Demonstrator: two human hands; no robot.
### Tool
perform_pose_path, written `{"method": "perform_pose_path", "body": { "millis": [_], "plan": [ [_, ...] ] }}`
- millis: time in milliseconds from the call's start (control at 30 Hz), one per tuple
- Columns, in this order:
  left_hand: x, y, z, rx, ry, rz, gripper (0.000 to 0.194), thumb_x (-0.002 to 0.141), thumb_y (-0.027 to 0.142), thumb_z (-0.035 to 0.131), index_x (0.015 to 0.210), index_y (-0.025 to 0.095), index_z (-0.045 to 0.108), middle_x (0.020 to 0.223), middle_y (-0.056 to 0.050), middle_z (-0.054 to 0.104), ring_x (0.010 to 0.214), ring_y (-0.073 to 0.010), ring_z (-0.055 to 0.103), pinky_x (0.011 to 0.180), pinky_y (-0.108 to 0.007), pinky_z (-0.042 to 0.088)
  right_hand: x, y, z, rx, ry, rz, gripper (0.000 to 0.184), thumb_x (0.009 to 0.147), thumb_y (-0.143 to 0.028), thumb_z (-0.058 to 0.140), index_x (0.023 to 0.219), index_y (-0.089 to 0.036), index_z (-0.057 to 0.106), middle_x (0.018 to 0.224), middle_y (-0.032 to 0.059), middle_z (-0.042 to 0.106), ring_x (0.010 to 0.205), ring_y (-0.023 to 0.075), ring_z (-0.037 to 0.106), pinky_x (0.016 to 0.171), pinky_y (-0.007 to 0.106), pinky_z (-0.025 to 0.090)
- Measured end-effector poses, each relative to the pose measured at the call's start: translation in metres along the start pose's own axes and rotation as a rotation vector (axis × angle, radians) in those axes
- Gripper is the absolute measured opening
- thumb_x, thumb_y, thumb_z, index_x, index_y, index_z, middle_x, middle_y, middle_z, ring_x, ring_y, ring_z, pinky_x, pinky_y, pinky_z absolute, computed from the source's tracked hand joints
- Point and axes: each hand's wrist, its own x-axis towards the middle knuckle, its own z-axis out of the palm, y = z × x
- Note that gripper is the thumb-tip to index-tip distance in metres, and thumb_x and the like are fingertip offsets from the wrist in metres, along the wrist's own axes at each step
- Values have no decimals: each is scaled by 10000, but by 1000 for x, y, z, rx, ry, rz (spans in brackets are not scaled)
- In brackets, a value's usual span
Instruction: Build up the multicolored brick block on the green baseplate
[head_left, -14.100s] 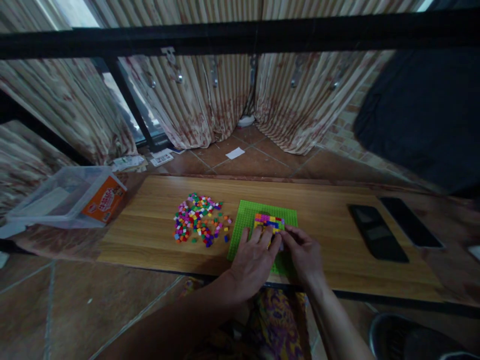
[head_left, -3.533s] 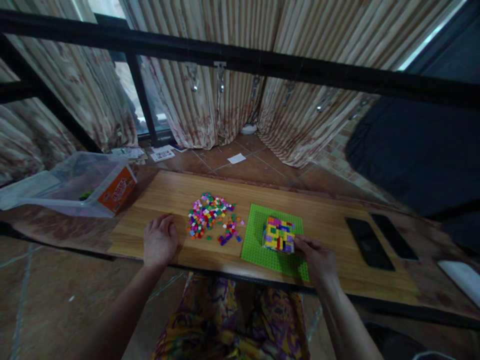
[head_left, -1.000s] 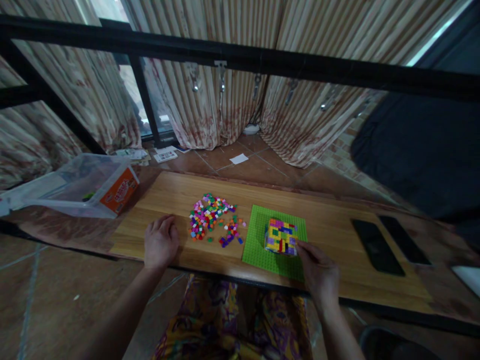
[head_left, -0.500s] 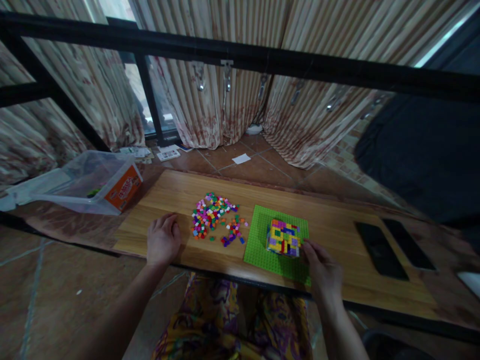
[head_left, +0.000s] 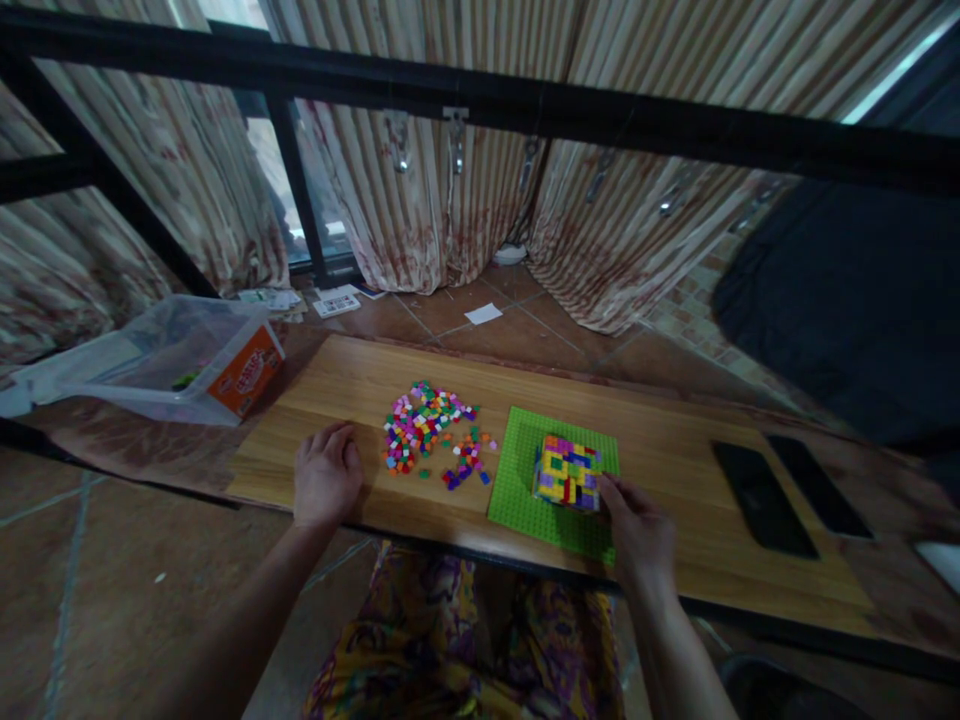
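A block-like build of small toy bricks (head_left: 568, 474), mostly yellow on top with purple, blue, red and orange, stands on a green studded baseplate (head_left: 514, 505). My right hand (head_left: 642, 525) is at the build's right edge, thumb and fingers pinched together against its near right corner. Whatever sits between those fingertips is too small to make out. My left hand (head_left: 328, 474) rests on the table to the left, its fingers curled and together, with nothing visible in them. Right of it lies a pile of loose toy bricks (head_left: 422, 420) in many colours, with a smaller scatter (head_left: 468, 462) nearer the baseplate.
Two dark flat phone-like slabs (head_left: 765, 500) lie on the right of the wooden table (head_left: 660, 420). A clear plastic bin (head_left: 161, 405) with an orange label stands beyond the left end. A dark metal bar (head_left: 495, 95) crosses in front of the curtains.
My right hand has moved slightly left and up, bringing its fingertips onto the build's right corner. My left hand has stayed in place.
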Motion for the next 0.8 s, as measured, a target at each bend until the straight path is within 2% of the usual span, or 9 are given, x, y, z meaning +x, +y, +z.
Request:
{"method": "perform_pose_path", "body": {
  "millis": [167,333,433,533,633,800],
  "plan": [
    [0,2,-2,12,-9,-6,359,900,292,382,1069,146,664,1147,-122,661,1045,-292,563,963,-441,442,0,6,3,31,22,-63,382,560,-455,810,785,-154,736,734,33,731,621,150,639,583,252,516],
    [0,3,-4,0,-24,-8,361,893,277,377,1067,137,661,1137,-139,660,1040,-299,559,960,-454,437,-2,2,2,20,-31,-13,434,556,-483,810,816,-146,727,724,27,724,595,148,625,533,240,479],
    [1,5,-6,-5,-32,-5,371,896,281,370,1077,128,656,1135,-148,658,1041,-305,556,960,-458,435,-2,3,-2,43,-56,8,455,631,-555,755,829,-147,715,705,24,710,572,140,613,507,231,454],
    [1,5,-7,-10,-32,-4,377,896,282,362,1063,120,658,1136,-151,656,1033,-305,557,965,-454,430,-1,6,-7,99,0,-15,463,713,-601,677,824,-152,698,707,25,695,572,131,606,514,229,456],
    [1,5,-7,-16,-28,-4,366,891,273,368,1059,131,659,1139,-145,655,1030,-303,560,957,-454,432,-2,4,-12,102,47,-36,454,710,-586,688,823,-146,696,732,38,695,578,125,602,527,229,464],
    [0,5,-5,-8,-23,-9,368,895,273,375,1078,125,657,1140,-146,657,1031,-307,558,951,-465,438,-20,-14,-10,-34,70,-151,493,727,-595,671,870,-126,718,794,71,721,634,146,622,591,258,488]
  ]
}}
